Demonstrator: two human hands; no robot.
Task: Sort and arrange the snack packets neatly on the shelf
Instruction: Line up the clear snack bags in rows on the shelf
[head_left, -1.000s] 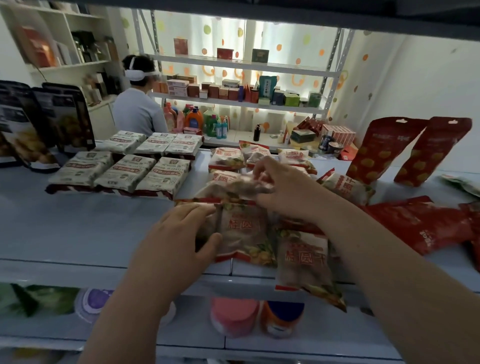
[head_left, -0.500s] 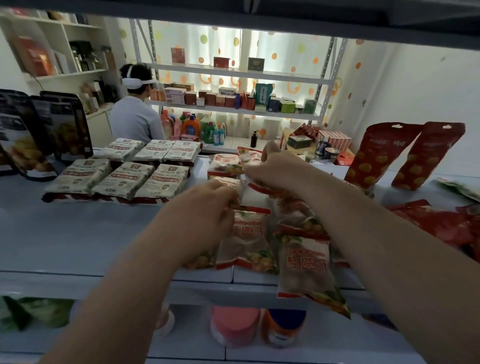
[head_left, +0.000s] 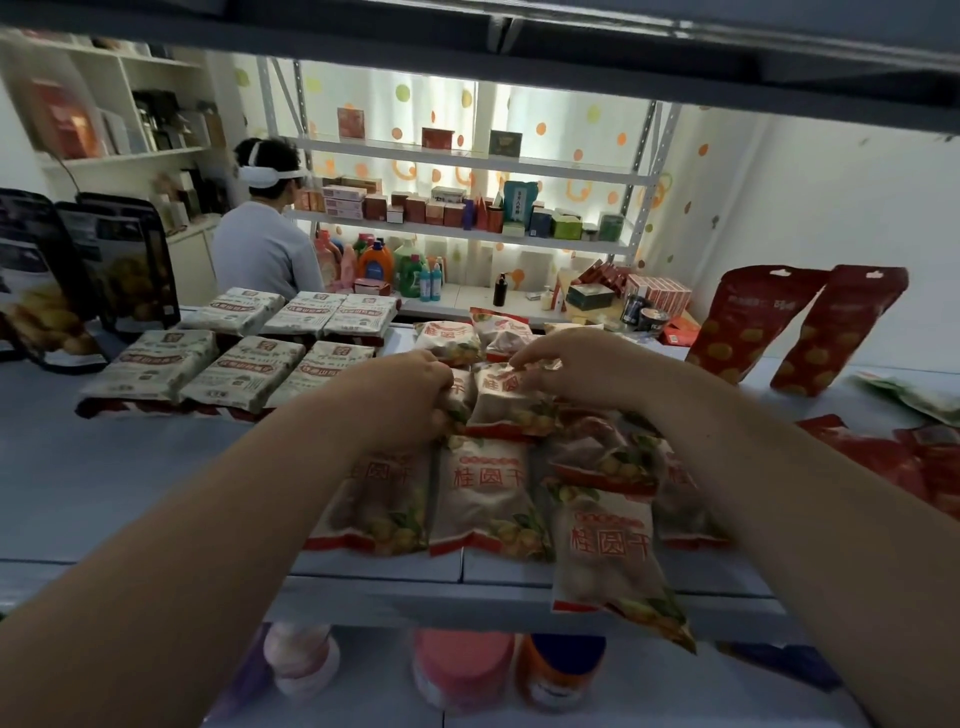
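Several longan packets (head_left: 483, 493) are lying at 6 o'clock on the shelf (head_left: 130, 493), with one stray packet (head_left: 613, 561) overhanging its front lip. Just beyond, my right hand (head_left: 576, 369) is pinching the top seam of a puffy packet (head_left: 511, 400), and my left hand (head_left: 410, 395) is curling round the neighbouring packet (head_left: 460, 395). They are looking light, crinkly and slippery, so I am judging the seams the safest hold. Green-white packs (head_left: 234, 358) are sitting at 11 o'clock.

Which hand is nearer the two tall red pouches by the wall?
Right. Both hands grip pale snack packets; the right hand is left of the tall red pouches, the left hand farther left.
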